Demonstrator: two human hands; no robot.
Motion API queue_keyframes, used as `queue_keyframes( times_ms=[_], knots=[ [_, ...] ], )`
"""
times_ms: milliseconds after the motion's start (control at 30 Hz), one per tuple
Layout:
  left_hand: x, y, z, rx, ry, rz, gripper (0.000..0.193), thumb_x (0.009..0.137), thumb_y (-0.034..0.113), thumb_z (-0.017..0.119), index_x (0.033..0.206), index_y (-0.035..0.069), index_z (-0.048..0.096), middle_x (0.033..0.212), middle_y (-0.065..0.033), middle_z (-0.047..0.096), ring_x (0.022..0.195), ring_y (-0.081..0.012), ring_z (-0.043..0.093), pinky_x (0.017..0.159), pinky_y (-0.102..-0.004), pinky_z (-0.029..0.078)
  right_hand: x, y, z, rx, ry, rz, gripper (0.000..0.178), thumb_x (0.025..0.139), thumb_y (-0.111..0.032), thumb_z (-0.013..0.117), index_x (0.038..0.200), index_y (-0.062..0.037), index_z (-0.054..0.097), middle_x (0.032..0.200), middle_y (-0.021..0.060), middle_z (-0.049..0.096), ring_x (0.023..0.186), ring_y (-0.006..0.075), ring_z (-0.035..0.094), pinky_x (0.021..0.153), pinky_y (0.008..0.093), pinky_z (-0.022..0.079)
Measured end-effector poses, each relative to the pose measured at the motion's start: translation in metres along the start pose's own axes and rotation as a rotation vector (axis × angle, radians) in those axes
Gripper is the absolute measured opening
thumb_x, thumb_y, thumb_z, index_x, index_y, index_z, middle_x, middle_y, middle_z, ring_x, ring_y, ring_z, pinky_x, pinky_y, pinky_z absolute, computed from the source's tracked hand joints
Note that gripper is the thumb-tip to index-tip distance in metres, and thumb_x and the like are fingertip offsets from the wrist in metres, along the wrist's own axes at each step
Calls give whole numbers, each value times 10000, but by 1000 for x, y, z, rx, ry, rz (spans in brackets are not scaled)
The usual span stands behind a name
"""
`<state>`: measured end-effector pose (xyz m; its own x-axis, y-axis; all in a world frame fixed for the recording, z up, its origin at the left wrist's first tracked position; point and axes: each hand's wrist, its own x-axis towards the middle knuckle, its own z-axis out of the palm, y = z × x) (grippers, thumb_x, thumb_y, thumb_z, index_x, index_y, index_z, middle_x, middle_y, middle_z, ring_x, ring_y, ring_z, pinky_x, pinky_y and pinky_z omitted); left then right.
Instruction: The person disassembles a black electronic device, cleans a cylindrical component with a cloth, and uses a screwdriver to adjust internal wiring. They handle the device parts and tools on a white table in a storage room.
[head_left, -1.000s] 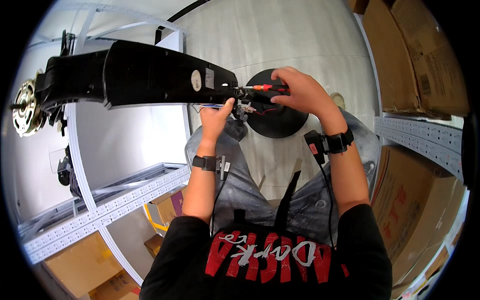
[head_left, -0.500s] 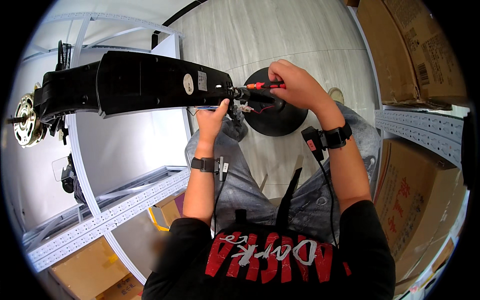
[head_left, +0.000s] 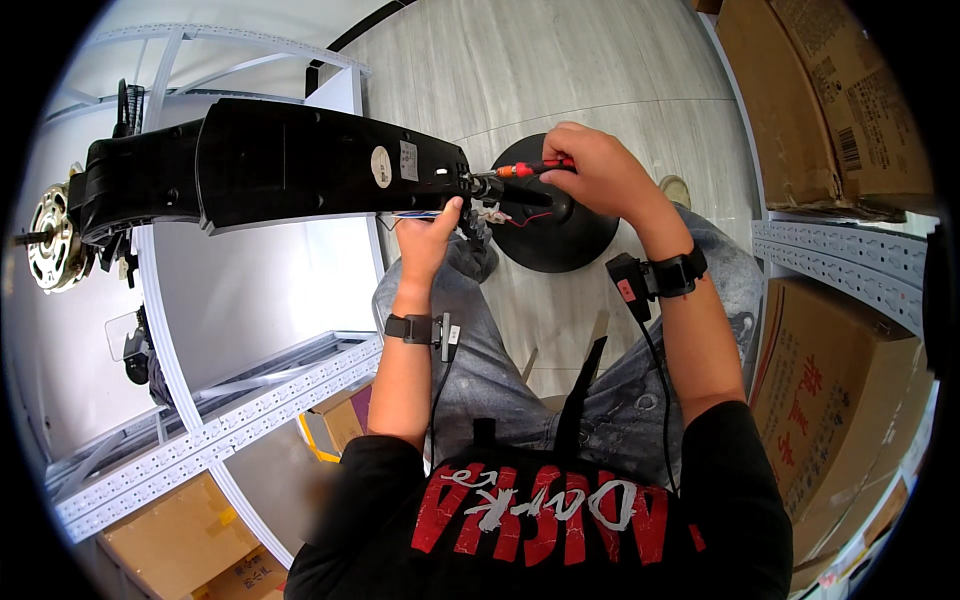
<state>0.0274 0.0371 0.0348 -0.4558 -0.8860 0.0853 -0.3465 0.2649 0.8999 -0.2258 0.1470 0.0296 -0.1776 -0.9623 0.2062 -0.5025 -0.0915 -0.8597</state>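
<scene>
A long black casing [head_left: 290, 165] spans from the left towards the middle, with a silver slotted hub [head_left: 55, 232] at its left end. My left hand [head_left: 425, 238] grips its near right corner, thumb on top; the other fingers are hidden underneath. My right hand [head_left: 590, 165] is closed around a red-and-black screwdriver [head_left: 535, 168], held nearly level. Its shaft points left at the casing's right end, beside a metal fitting [head_left: 487, 187]; the tip's exact contact cannot be seen. Thin red and white wires [head_left: 500, 216] hang out below that fitting.
Behind the screwdriver, a round black disc [head_left: 560, 245] is on the grey wood-look floor [head_left: 560, 60]. White metal shelving [head_left: 165, 330] stands on the left, another rack [head_left: 850, 265] on the right. Cardboard boxes [head_left: 835, 390] fill the right rack; more boxes [head_left: 180, 535] sit lower left.
Both hands have shifted very slightly to the right in view, with the casing's right end and the screwdriver. The grips look the same.
</scene>
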Motion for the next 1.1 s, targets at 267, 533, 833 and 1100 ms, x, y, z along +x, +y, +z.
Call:
queue_keyframes(
  times_ms=[267, 533, 833, 1100],
  knots=[
    [0, 1, 1, -7, -11, 13, 246, 794, 92, 741, 984, -21, 635, 921, -24, 642, 805, -109, 568, 751, -261, 470, -3, -5, 2, 28, 43, 9, 179, 816, -179, 676, 853, -26, 591, 812, 101, 570, 742, 264, 550, 652, 367, 442],
    [1, 7, 3, -31, -3, 32, 200, 781, 74, 741, 932, -14, 645, 862, -10, 644, 755, -98, 566, 708, -253, 471, 2, 0, 4, -37, -37, 52, 231, 757, -144, 720, 873, -42, 549, 861, 97, 592, 794, 304, 591, 660, 391, 465],
    [0, 8, 3, -46, 5, 2, 199, 778, 65, 739, 929, -18, 639, 862, -13, 643, 754, -94, 565, 700, -252, 471, 0, 0, 1, -43, -13, 20, 230, 755, -110, 724, 893, -30, 559, 813, 79, 536, 750, 249, 545, 653, 357, 445],
    [0, 6, 2, -6, -6, 8, 199, 779, 74, 741, 920, -22, 639, 855, -13, 645, 749, -96, 564, 700, -257, 472, -3, -7, 1, 32, 30, 8, 195, 805, -182, 692, 866, -30, 586, 840, 99, 579, 749, 267, 563, 661, 360, 453]
  ],
)
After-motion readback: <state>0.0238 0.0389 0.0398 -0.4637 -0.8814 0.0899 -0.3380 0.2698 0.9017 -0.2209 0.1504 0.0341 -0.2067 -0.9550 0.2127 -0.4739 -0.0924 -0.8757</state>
